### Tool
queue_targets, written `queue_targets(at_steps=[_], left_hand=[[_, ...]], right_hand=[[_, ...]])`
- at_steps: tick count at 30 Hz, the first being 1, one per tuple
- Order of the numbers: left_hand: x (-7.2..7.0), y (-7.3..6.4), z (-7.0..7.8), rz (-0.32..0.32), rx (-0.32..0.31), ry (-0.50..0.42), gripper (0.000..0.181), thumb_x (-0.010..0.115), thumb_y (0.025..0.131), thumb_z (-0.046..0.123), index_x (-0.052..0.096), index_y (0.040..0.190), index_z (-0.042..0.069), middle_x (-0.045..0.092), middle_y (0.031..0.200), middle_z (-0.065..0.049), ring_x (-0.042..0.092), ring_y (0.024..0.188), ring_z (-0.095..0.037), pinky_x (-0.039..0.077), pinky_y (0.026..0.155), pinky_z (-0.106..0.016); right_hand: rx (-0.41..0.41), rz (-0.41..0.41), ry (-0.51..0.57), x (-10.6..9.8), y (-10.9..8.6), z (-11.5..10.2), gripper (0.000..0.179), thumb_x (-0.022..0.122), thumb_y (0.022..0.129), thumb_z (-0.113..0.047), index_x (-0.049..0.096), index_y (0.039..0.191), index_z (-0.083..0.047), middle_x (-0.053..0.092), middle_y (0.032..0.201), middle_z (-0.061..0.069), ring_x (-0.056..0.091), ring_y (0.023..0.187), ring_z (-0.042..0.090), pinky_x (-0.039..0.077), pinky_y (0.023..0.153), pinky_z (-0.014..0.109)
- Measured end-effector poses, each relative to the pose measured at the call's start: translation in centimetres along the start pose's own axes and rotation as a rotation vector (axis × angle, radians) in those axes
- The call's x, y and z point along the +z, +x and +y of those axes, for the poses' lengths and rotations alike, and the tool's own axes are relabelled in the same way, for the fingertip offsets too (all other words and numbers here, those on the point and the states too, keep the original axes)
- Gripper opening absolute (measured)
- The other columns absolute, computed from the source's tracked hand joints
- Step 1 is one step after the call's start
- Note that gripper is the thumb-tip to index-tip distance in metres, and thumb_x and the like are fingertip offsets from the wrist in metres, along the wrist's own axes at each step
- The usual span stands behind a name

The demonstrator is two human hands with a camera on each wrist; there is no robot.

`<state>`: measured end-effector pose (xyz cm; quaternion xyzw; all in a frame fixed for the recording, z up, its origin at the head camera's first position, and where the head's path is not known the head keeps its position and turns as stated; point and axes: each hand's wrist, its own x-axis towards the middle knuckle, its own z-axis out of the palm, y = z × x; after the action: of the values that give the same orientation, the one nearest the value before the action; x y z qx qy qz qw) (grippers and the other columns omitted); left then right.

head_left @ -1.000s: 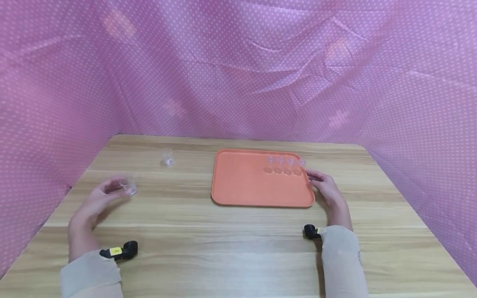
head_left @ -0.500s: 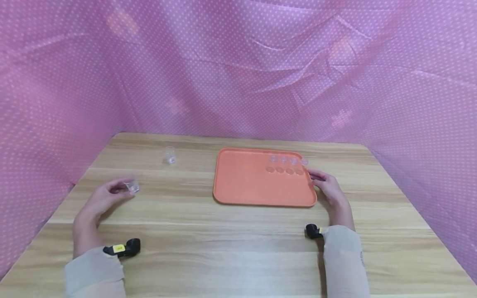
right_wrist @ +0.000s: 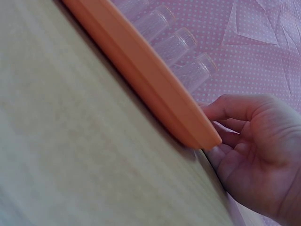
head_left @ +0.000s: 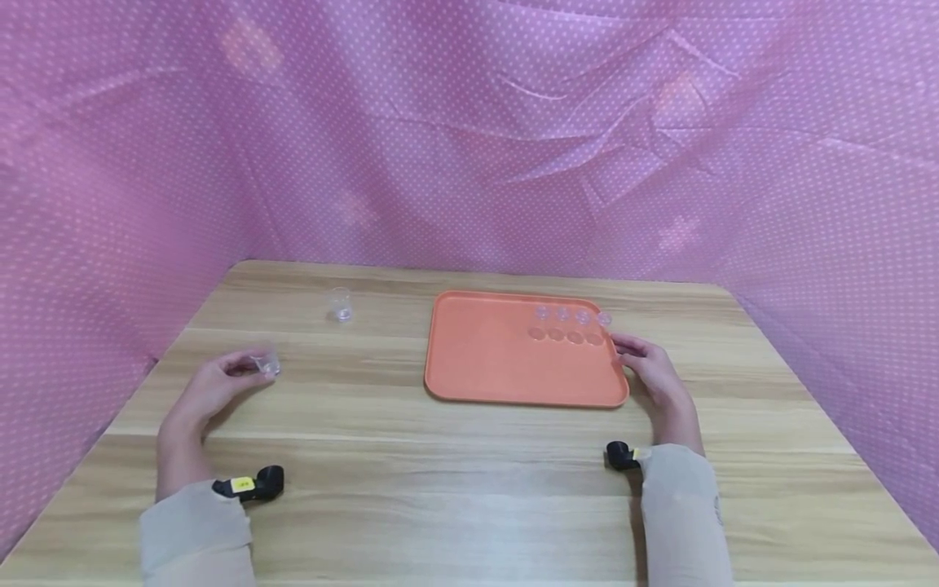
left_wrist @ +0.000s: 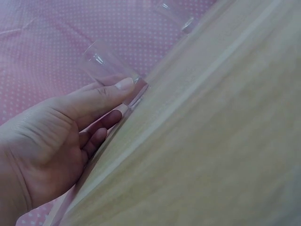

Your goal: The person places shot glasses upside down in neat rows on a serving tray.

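Note:
In the left wrist view my left hand pinches a small clear shot glass low down, thumb at its thick base. The glass stands upright, its base close to the table; the far fingers are partly hidden. Another clear shot glass stands farther back on the left. My right hand touches the right rim of the orange tray, fingers loosely bent against the outer edge. Several clear shot glasses stand in a row at the tray's right back, the outermost close to my right fingertips.
Under everything lies a wood-grain table. Pink dotted cloth hangs around its back and sides. Bare tabletop separates the left glasses from the tray. Black wrist cameras sit at both sleeves.
My left fingers have come farther along the shot glass, the thumb now overlapping its base. The whole head view has shifted slightly. My right hand stays against the tray's rim.

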<state>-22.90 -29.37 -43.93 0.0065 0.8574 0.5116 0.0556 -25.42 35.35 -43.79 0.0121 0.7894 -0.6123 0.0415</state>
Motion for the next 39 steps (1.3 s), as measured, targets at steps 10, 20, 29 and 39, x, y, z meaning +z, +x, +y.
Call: queue_targets(at_steps=[10, 20, 29, 39], left_hand=[[0.3, -0.1, 0.6, -0.001, 0.005, -0.103, 0.062, 0.068, 0.083, 0.033, 0.043, 0.133, 0.006, 0.049, 0.12, -0.009, 0.048, 0.102, -0.012, 0.04, 0.083, -0.018], [0.3, -0.2, 2.2, 0.012, -0.003, -0.089, 0.064, 0.068, 0.082, 0.038, 0.044, 0.134, 0.01, 0.044, 0.125, -0.011, 0.037, 0.112, -0.023, 0.022, 0.099, -0.053], [1.4, 0.1, 4.6, -0.04, 0.011, -0.131, 0.061, 0.068, 0.083, 0.032, 0.044, 0.133, 0.008, 0.041, 0.125, -0.011, 0.037, 0.111, -0.023, 0.029, 0.096, -0.042], [3.7, 0.9, 5.8, -0.123, 0.031, -0.287, 0.053, 0.068, 0.083, 0.015, 0.045, 0.13, 0.003, 0.04, 0.119, -0.013, 0.044, 0.105, -0.023, 0.042, 0.091, -0.037]], right_hand=[[-0.002, 0.004, -0.007, -0.2, -0.2, 0.3, 0.047, 0.047, 0.09, 0.003, 0.036, 0.135, 0.007, 0.039, 0.136, 0.024, 0.038, 0.124, 0.029, 0.035, 0.097, 0.024], [-0.016, 0.014, 0.011, 0.0, -0.2, 0.2, 0.046, 0.047, 0.089, 0.004, 0.037, 0.134, 0.009, 0.04, 0.135, 0.025, 0.041, 0.121, 0.025, 0.038, 0.091, 0.018], [-0.023, 0.007, 0.002, -0.2, -0.1, -0.2, 0.047, 0.046, 0.09, 0.003, 0.035, 0.135, 0.008, 0.039, 0.135, 0.025, 0.036, 0.125, 0.031, 0.036, 0.094, 0.021], [-0.023, 0.014, 0.018, 0.1, 0.1, 0.0, 0.046, 0.047, 0.089, 0.004, 0.036, 0.134, 0.01, 0.04, 0.133, 0.028, 0.04, 0.122, 0.029, 0.039, 0.091, 0.021]])
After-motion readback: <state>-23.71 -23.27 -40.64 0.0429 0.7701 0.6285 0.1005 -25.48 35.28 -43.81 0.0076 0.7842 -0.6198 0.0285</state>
